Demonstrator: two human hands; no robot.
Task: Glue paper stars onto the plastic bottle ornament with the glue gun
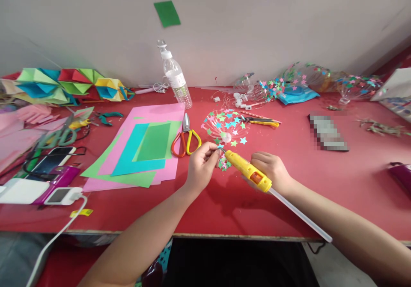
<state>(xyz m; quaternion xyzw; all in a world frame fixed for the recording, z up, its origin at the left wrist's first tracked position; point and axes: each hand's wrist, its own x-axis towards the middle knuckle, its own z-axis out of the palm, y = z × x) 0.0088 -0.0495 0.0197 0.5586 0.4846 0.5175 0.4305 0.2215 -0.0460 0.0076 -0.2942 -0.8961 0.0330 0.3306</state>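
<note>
My right hand point(271, 169) grips a yellow hot glue gun point(245, 169) with a long glue stick point(300, 214) sticking out of its back. The nozzle meets the fingertips of my left hand point(203, 162), which pinch a small blue paper star point(221, 146). Just beyond lies a cut plastic bottle piece point(226, 137) with thin strips fanned out and coloured stars on them. Below the nozzle is a small pile of loose stars point(224, 163) on the red table point(205, 210).
Left of my hands lie scissors point(186, 139) and stacked coloured paper point(154, 143). A clear bottle point(177, 81) stands by the wall. A yellow cutter point(261, 121) lies behind the bottle piece. Phones and a power bank point(24, 191) are at far left; more star-decorated bottle pieces point(349, 88) sit back right.
</note>
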